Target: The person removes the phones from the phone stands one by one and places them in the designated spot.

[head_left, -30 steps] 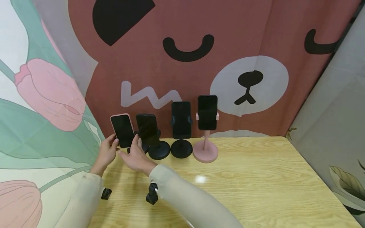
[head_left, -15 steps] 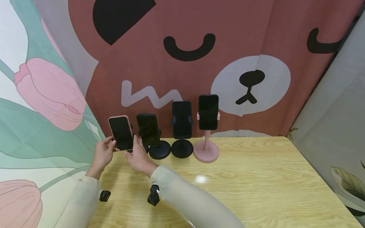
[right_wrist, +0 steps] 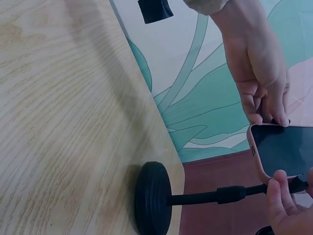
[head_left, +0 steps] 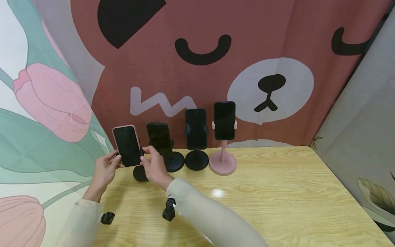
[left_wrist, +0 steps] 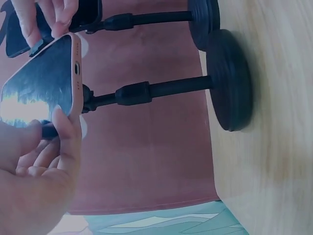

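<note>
A smartphone in a pink case [head_left: 127, 147] sits on a black phone stand [left_wrist: 166, 88], its dark screen facing forward. My left hand [head_left: 106, 169] pinches the phone's left edge, its fingertips right at a small black clamp arm in the left wrist view. On the opposite edge, the fingers and thumb of my right hand [head_left: 155, 166] pinch the phone and the other clamp arm. The stand's round base [right_wrist: 153, 198] rests on the table, with its pole upright. My right hand partly covers that base in the head view.
To the right stand a black phone [head_left: 160, 139] on a black stand, another black phone [head_left: 196, 130] on a black stand, and a phone [head_left: 224, 120] on a pink stand [head_left: 223, 164]. Behind the wooden table [head_left: 277, 192] hangs a printed bear curtain [head_left: 253, 34].
The pink-cased phone has moved left and slightly toward me, away from the neighbouring black phone. Both hands have moved with it, and more of its stand's base now shows.
</note>
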Action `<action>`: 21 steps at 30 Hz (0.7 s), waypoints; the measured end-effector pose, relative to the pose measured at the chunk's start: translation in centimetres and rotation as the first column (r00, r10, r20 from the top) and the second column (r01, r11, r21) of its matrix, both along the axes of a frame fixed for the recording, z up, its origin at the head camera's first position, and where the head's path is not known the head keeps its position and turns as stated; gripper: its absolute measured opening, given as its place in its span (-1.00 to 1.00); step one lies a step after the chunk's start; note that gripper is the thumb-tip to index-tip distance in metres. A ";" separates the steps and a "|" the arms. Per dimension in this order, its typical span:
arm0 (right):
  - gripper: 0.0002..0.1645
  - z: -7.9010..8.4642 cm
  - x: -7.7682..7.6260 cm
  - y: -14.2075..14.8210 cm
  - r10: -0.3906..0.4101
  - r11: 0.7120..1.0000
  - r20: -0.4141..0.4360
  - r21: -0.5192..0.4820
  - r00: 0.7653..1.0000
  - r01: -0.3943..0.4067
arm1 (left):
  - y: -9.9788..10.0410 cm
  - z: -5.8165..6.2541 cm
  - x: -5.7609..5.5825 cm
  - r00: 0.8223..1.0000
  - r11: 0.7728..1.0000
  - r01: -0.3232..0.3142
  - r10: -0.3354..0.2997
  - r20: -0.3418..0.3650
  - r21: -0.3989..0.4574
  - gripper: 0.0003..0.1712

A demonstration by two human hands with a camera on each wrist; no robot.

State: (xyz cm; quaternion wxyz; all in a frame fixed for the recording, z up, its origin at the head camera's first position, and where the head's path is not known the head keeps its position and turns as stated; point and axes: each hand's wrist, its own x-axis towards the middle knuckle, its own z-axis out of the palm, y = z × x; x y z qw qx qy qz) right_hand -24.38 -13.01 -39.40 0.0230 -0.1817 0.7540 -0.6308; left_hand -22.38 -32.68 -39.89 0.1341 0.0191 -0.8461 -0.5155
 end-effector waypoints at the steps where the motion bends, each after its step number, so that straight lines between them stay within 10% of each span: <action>1: -0.66 0.0 -0.1 0.1 -0.006 1.000 -0.001 -0.025 1.000 0.006 | 0.0 0.1 0.2 1.000 1.000 0.002 -0.002 -0.011 -0.001 -0.41; 21: -0.87 2.1 0.8 3.0 0.054 0.961 -0.056 -0.267 0.997 -0.067 | 1.4 3.0 4.0 0.989 0.994 0.028 -0.043 -0.141 -0.105 -0.46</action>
